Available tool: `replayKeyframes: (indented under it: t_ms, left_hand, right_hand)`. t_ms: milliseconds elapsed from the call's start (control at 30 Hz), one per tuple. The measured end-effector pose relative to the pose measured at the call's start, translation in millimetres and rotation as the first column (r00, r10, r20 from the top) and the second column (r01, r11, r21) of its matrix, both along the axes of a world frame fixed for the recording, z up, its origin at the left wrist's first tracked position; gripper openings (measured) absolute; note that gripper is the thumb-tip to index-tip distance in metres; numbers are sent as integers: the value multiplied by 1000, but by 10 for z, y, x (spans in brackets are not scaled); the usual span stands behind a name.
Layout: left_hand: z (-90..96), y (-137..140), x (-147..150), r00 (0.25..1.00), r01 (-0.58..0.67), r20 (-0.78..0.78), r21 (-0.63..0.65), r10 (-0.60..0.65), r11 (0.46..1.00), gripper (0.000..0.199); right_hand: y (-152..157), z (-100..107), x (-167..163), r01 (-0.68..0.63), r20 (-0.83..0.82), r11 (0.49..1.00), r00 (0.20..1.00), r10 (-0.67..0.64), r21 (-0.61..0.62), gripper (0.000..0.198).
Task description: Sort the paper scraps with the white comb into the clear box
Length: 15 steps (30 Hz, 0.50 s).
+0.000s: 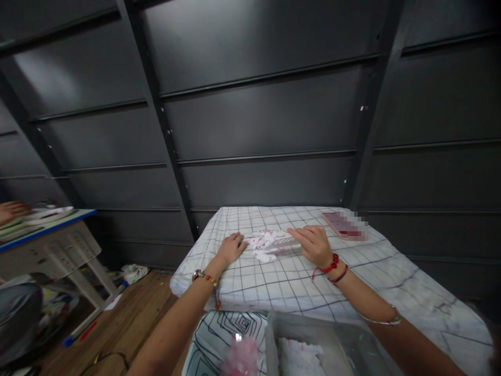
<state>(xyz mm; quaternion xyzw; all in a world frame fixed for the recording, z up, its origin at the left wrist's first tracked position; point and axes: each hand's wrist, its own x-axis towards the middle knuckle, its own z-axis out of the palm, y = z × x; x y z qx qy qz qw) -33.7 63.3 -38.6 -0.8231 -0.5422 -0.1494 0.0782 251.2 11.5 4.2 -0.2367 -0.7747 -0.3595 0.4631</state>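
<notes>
My left hand (pixel 231 248) rests on the checked cloth (pixel 242 282) with its fingers stretched out, at the left edge of a small heap of white and pink pieces (pixel 266 244). My right hand (pixel 316 246) is closed, its fingers around the end of a pale strip (pixel 287 240) with what look like teeth or slits along it. That strip reaches left into the heap. Its exact kind is too blurred to make out, as are the single pieces.
A pink rectangular item (pixel 340 224), partly pixelated, lies at the back right. Close to me stand a grey plastic bin (pixel 332 331) with white pieces inside and a clear bag with pink contents (pixel 242 357). Another person's hand (pixel 13 211) is over a desk (pixel 78 235) at left.
</notes>
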Motion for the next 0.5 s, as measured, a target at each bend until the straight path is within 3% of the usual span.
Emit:
replayKeyframes:
  t_ms: [100,233,500]
  left_hand:
    - [9,-14,4,1000,4,2,6,-4,1000,39]
    - [29,-31,9,1000,1,-2,11,-1,1000,36]
    - [13,-9,9,1000,5,-4,22,-5,1000,37]
  right_hand:
    - [8,0,-29,30,24,1000,999,-30,3,44]
    - [-1,13,-70,-42,138,999,989,45,-28,39]
    - [-11,-3,-77,-4,57,1000,998,3,6,38]
